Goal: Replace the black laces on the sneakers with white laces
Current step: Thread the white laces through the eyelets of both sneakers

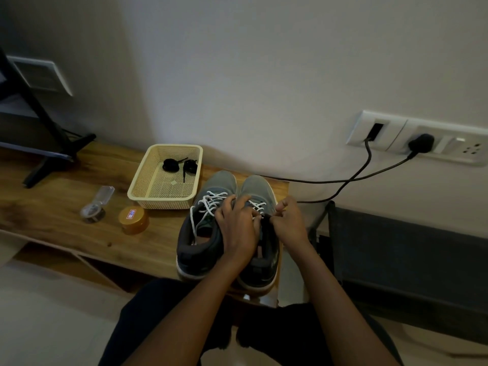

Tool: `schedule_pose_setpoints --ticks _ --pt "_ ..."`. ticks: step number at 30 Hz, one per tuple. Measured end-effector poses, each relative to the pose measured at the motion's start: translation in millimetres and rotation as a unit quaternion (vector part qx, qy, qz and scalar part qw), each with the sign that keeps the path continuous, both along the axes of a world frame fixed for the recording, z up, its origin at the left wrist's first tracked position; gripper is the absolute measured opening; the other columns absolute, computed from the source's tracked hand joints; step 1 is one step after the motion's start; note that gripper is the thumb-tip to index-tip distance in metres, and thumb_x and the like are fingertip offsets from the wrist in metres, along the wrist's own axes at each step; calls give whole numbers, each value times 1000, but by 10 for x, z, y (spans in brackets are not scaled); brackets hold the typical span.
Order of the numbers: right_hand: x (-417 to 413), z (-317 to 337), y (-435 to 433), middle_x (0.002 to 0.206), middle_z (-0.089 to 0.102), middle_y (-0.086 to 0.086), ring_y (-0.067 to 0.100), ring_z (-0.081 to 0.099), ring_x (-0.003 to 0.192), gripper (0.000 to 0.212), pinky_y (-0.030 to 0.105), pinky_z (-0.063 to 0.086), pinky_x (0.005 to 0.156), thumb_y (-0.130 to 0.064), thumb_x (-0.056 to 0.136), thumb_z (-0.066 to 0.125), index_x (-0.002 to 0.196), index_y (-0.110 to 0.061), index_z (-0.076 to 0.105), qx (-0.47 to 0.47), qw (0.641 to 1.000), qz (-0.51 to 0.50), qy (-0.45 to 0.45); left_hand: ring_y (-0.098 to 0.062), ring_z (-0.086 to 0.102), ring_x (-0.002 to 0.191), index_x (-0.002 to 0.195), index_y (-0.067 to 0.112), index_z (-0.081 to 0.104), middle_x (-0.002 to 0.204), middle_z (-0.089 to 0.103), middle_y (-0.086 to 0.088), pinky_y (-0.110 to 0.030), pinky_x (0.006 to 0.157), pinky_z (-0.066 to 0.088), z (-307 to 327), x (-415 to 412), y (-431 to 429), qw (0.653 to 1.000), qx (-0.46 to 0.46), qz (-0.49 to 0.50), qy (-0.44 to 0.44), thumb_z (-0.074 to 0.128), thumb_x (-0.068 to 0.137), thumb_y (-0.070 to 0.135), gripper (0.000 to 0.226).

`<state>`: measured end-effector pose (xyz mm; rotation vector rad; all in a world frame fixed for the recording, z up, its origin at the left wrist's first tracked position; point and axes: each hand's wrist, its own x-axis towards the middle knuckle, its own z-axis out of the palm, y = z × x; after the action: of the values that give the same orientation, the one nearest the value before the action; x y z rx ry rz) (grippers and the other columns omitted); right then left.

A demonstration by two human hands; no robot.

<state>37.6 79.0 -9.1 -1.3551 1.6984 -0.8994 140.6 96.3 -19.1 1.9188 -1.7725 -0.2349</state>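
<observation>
We sit at the end of a long wooden bench. We judge it serves as our work surface because it lifts the shoes within easy reach of both arms. The pair stands side by side at its near corner, heels toward us and toes toward the wall, so the eyelets face up at us.

The left sneaker already carries the other white lace crossed up its front. Its loose ends trail over the collar and it is not tied. The right sneaker is the one in hand.

Just beside the toes, on the left, stands a cream basket. In it the black laces lie in two small coils, put there, we suppose, to keep them apart from the new ones.

Our left hand lies over the tongue of the right sneaker, knuckles up, fingers curled down onto the lacing. We read this as a steadying grip on the shoe.

Our right hand comes in from the outer side, thumb and forefinger pinched together near the upper eyelets. They pinch what we take to be the free end of the white lace, though the fingers hide most of it. The lace shows crossed on the lower rows only.
</observation>
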Motion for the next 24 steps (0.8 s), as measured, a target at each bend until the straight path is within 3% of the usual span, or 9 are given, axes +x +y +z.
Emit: schedule_pose_setpoints --ticks 11,20,24 --pt "-25 0 -17 76 51 6 21 50 72 26 35 43 64 3 78 55 74 -19 42 25 998 -28 -48 -18 20 137 94 22 72 141 45 14 -34 100 7 -34 -26 -35 1000 22 5 19 55 92 30 19" --pt "-49 91 20 68 46 4 12 42 56 27 20 35 43 5 83 55 76 -16 40 70 989 -7 -130 -15 17 139 103 25 71 142 44 18 -33 100 6 -14 -34 -45 999 33 1 15 54 93 30 20" --pt "-48 110 29 75 52 7 14 47 61 25 22 39 48 4 83 58 79 -16 42 87 989 15 -116 -13 19 137 112 28 67 138 47 19 -32 97 7 -23 -37 -53 999 35 3 11 56 92 32 23"
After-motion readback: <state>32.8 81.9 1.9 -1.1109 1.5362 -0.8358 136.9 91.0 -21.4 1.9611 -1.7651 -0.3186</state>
